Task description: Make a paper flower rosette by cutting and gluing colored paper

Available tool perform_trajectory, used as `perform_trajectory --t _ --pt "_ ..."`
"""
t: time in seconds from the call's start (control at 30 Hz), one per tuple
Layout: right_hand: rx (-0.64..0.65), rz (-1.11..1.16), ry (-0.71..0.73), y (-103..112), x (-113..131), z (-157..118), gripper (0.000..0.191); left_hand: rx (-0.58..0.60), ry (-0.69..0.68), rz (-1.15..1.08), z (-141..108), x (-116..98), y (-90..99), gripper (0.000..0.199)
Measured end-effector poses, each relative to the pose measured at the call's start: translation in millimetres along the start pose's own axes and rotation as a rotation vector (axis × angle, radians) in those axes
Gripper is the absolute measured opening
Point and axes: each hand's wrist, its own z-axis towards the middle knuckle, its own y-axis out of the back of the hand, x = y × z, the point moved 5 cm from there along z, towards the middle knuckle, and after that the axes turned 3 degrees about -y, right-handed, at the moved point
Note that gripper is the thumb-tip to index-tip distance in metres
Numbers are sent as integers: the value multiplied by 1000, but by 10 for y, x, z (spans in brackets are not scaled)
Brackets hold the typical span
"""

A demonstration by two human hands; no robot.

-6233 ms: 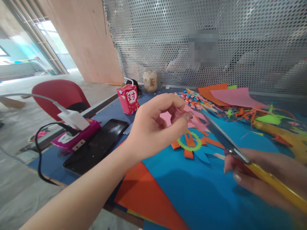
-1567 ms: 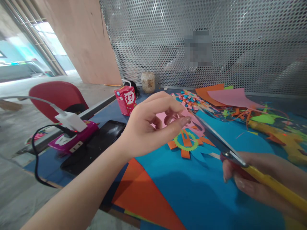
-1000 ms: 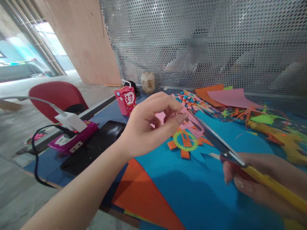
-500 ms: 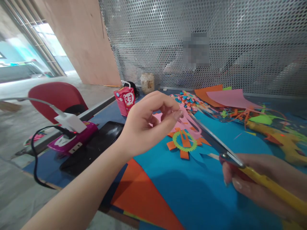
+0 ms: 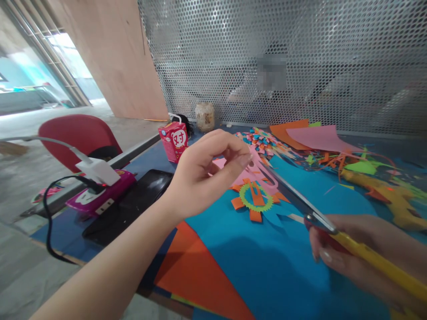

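Bare hands (image 5: 208, 178), bare left forearm (image 5: 123, 262)

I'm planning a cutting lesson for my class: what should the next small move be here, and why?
Probably a short, careful snip into the pink paper: the left hand seems to pinch it, while the right hand grips the scissors, blades pointing towards the paper, close to the left hand.

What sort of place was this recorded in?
Probably a makeshift papercraft workspace in a rough, perhaps unfinished building: the scissors, coloured paper scraps and bare grey floor suggest it.
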Motion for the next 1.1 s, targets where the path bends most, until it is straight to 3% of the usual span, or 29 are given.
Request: perform_trajectory --t 0.1,0.2,0.4,0.63,0.8,1.1 --pt "116 -26 29 -49 -56 -27 21 -9 13 -1 0 8 9 6" --pt "152 -11 -1 -62 -87 -34 24 -24 33 -5 -5 8 14 7" --pt "175 -56 -18 -76 -96 -28 26 -69 100 -70 -2 19 26 15" --pt "171 -19 -65 -103 -33 -23 28 16 129 -343 27 121 10 21" --pt "181 75 -124 -115 93 -27 27 59 163 -454 21 181 -26 11" --pt "267 145 -90 -148 30 -16 27 62 251 -553 -2 197 -63 7"
